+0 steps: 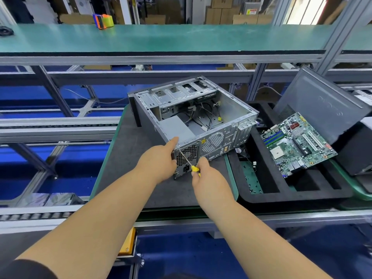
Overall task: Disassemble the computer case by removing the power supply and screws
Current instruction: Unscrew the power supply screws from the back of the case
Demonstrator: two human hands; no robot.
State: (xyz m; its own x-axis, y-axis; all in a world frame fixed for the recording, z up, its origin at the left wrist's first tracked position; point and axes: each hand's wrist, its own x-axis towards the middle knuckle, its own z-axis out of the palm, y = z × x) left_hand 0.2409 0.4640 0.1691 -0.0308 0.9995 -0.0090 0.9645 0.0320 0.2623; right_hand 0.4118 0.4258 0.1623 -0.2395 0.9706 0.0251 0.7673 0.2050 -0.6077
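An open grey computer case (231,109) lies on its side on a dark mat (128,158), rear panel toward me. The grey power supply (175,127) sits in the near left corner, its vent grille (186,155) facing me. My right hand (205,176) grips a yellow-handled screwdriver (194,168); its metal shaft slants up-left, tip at the top left corner of the grille. My left hand (161,160) grips the case's near left corner, index finger lying on top of the power supply. Loose cables (209,115) lie inside the case.
A green motherboard (296,143) leans in a black foam tray (261,196) on the right. A dark side panel (322,105) stands behind it. A green shelf (161,37) with a tape dispenser (103,21) spans above. Conveyor rails (50,125) run to the left.
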